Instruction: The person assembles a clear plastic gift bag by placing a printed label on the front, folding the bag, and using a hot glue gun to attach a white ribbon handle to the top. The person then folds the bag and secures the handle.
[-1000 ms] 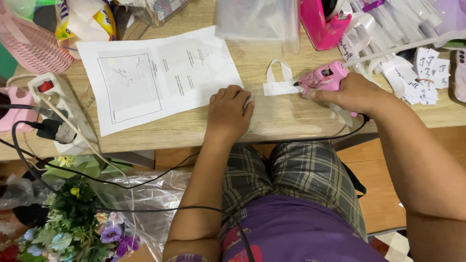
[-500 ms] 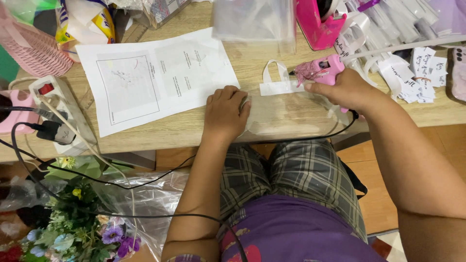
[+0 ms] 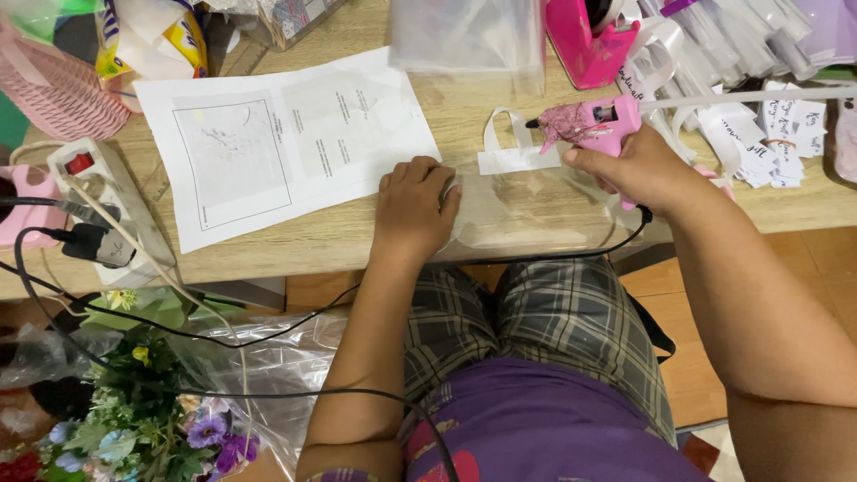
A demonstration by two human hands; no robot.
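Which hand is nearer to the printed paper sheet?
Left. The left hand lies flat right beside the sheet's lower right corner. The right hand holds the pink glue gun, farther to the right.

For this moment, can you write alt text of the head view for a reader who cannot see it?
A seated person's right hand holds a pink glue gun over a white ribbon loop on a wooden table, while the left hand presses a clear plastic sheet flat beside a printed paper.

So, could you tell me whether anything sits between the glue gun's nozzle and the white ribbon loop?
Nothing visible does. The pink glue gun in the right hand points its nozzle at the white ribbon loop; only bare table lies between.
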